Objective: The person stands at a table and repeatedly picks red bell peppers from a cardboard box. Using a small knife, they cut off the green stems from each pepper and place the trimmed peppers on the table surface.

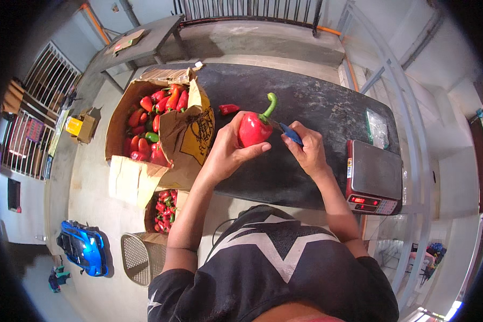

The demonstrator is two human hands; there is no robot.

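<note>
A large red bell pepper (pixel 254 129) with a curved green stem is held in my left hand (pixel 234 147), above the dark table (pixel 326 104). My right hand (pixel 306 148) grips a knife by its blue handle (pixel 292 134); the blade points at the base of the stem, and whether it cuts in cannot be told. Behind my left hand a small red pepper piece (pixel 229 109) lies on the table. To the left stands an open cardboard box (pixel 117 120) full of red peppers (pixel 172 100), among them a green one (pixel 151 137).
A digital scale (pixel 376 169) with a lit display sits at the table's right end, a clear plastic bag (pixel 377 129) behind it. On the floor at left are a second box of peppers (pixel 166 209), a woven plastic basket (pixel 136 257), a blue toy car (pixel 84 248) and a small carton (pixel 84 124).
</note>
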